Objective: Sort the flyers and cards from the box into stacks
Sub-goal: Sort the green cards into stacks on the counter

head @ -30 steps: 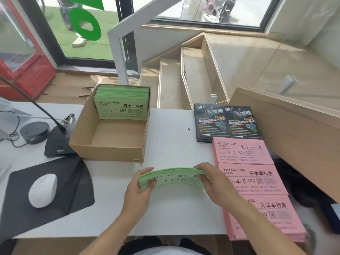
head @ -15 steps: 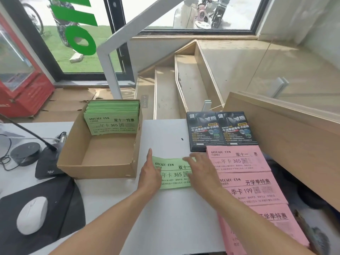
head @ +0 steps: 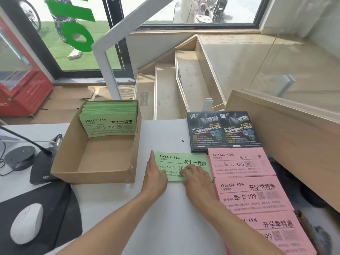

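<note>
Both hands lie flat on the green stack [head: 182, 163], which sits on the desk [head: 165, 218] between the box [head: 95, 159] and the pink stacks [head: 241, 162]. The left hand [head: 155, 178] has its fingers straight, the forefinger laid along the stack's left edge; the right hand [head: 197, 178] presses the near right part with fingers straight or only slightly bent, pinching nothing. So neither hand grips: both are open and pressing. The step in hand looks like settling and squaring this stack in its place. To do it well, the left forefinger should serve as a fence along the left edge while the right palm pushes the sheets toward it, so that loose ones slide into line instead of fanning. The stack's right edge already touches or nearly touches the top pink stack just beyond the right hand; I cannot tell whether it overlaps, so any push rightward should be light, lest green sheets slip under the pink. Its far right corner lies just beside the black flyers [head: 222, 131], beyond the fingertips. Pressure should come straight down when lifting off, since thin paper tends to follow a dragging palm. More green flyers [head: 110, 122] stand at the far end of the box, to the left and beyond the left hand, so the sorting seems not yet finished.
</note>
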A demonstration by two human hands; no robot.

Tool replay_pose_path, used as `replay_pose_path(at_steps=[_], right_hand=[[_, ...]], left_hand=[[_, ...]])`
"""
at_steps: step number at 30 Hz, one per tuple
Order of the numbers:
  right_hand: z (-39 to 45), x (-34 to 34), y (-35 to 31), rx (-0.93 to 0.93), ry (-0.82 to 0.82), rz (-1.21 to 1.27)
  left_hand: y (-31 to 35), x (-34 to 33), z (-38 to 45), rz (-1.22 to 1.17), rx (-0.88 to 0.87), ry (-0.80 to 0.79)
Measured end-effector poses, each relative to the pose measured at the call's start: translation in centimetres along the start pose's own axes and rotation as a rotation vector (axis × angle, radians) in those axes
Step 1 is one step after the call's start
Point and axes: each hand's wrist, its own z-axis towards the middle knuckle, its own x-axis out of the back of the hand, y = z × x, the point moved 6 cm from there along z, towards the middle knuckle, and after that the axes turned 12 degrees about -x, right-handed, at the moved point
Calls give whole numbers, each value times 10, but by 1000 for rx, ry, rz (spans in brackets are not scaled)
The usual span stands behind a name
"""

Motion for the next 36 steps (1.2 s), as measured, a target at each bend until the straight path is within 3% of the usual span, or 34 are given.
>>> replay_pose_path(at_steps=[8,21,29,32,36], right_hand=[[-7,-1,7,-8,-1,14],[-12,8,3,41,43,116],[-2,13,-1,120,-70,32],[-6,16,-7,128,-17,33],[-9,14,-23,92,-71,-25]], left_hand=[[-6,-2,-5,-68,76,-63],[-3,7,-28,-116,52,17],[0,10,-33,-155,-3,25],[2,13,-37,-153,-35,14],[15,29,-46,-187,-184,69]])
